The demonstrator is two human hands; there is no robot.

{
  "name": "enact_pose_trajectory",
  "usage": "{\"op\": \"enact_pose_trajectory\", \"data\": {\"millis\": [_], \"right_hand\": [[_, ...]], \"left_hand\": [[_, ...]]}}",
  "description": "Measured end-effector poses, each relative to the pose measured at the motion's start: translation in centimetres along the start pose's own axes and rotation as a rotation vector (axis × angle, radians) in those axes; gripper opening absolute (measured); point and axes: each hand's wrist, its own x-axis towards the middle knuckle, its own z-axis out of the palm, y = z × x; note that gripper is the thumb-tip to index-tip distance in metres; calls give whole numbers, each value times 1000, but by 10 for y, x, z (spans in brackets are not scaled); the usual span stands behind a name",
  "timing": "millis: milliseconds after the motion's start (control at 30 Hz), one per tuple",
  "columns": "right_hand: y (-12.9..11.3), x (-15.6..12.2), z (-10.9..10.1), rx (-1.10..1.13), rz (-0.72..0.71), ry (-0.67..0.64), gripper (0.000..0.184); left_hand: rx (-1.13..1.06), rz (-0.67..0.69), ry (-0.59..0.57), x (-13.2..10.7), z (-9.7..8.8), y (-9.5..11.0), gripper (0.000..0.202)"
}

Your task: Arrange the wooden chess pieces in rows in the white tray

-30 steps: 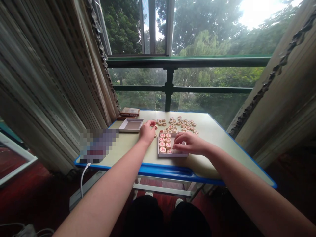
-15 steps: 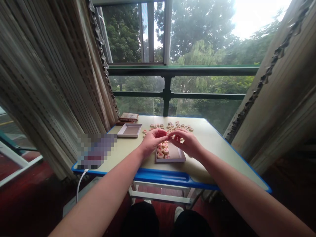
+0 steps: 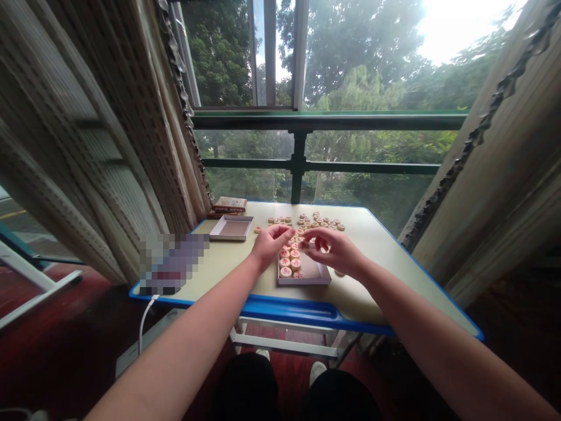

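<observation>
Round wooden Chinese chess pieces with red characters stand in rows along the left side of a shallow box near the table's front edge. Over the box's far right part, my right hand pinches a single Chinese chess piece between thumb and fingertips. My left hand is at the box's far left corner, its thumb and fingers drawn together; whatever they may hold is too small to make out. A small gap separates the two hands. Loose chess pieces lie on the table just beyond them.
An open shallow tray sits at the back left, with stacked boxes behind it. A blurred-out device with a white cable lies at the left edge. The table has a blue rim and stands before a window.
My hands, which were touching above the box, have come apart. The chess piece now shows in my right fingertips, and the view has shifted slightly.
</observation>
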Motion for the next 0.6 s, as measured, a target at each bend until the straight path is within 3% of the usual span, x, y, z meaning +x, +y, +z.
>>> {"op": "enact_pose_trajectory", "data": {"millis": [100, 167, 600], "right_hand": [[-6, 0, -6, 26, 1, -272, 17], [-8, 0, -8, 36, -18, -403, 13], [0, 1, -5, 123, -58, -520, 18]], "left_hand": [[373, 89, 275, 4, -5, -7, 31], [536, 120, 369, 7, -8, -11, 32], [555, 56, 443, 10, -12, -16, 31]]}}
